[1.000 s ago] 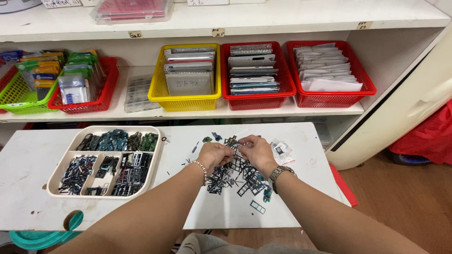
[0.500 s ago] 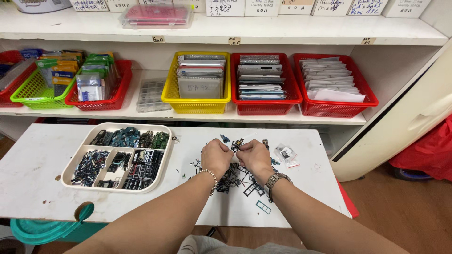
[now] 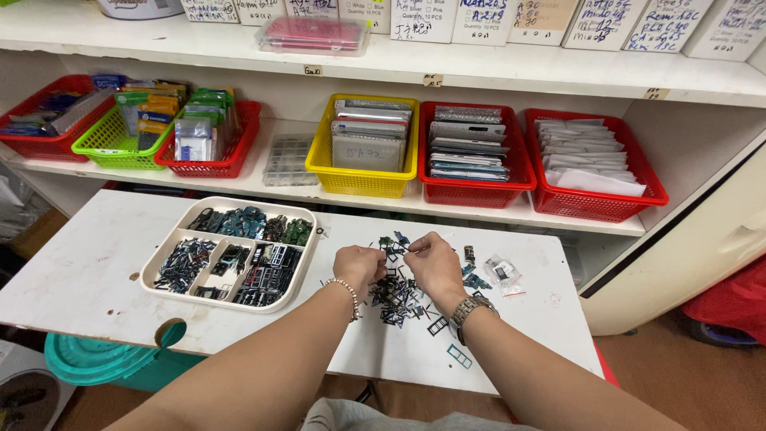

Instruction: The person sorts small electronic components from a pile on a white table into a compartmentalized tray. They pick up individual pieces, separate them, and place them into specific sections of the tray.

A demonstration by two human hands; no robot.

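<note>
A scuffed white worktop point(image 3: 88, 279) carries a cream plastic tray point(image 3: 313, 239) with compartments near its left half, full of small dark metal and green parts. Toward the right edge lies a loose heap of small parts point(image 3: 396, 297), thin dark frames and bits. The left hand point(image 3: 359, 266) and right hand point(image 3: 433, 263) rest on the heap's far side, fingers curled together, pinching a tiny piece between them.

Bright, even light; sharp, soft shadows.

fingers point(image 3: 381, 257) curled under, parts point(image 3: 396, 295) indistinct
</note>
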